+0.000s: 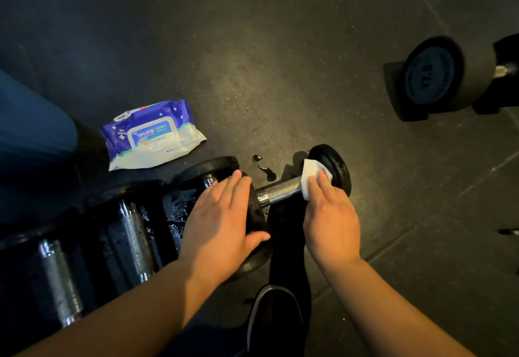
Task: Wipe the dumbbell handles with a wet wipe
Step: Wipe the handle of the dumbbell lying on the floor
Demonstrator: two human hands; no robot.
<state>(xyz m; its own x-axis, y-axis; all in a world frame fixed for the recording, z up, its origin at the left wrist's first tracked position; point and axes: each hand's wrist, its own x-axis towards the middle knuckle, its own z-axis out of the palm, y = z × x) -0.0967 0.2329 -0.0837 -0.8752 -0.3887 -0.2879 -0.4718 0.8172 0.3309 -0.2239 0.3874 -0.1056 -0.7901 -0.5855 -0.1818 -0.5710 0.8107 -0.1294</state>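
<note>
A black dumbbell lies on the dark floor with its knurled metal handle [278, 191] bare in the middle. My left hand [224, 222] rests flat over its near weight plate [257, 258], thumb at the plate's edge. My right hand [331, 216] presses a folded white wet wipe [307, 174] onto the far end of the handle, next to the far plate [337, 165]. Two more dumbbells with wet, shiny handles [134, 233] [57, 278] lie side by side to the left.
A blue and white pack of wipes [153, 133] lies on the floor behind the dumbbells. Small puddles [265, 168] sit beyond the handle. A large dumbbell [438, 73] stands at the upper right. My shoe [273, 314] is below the hands, a trouser leg [31, 137] at left.
</note>
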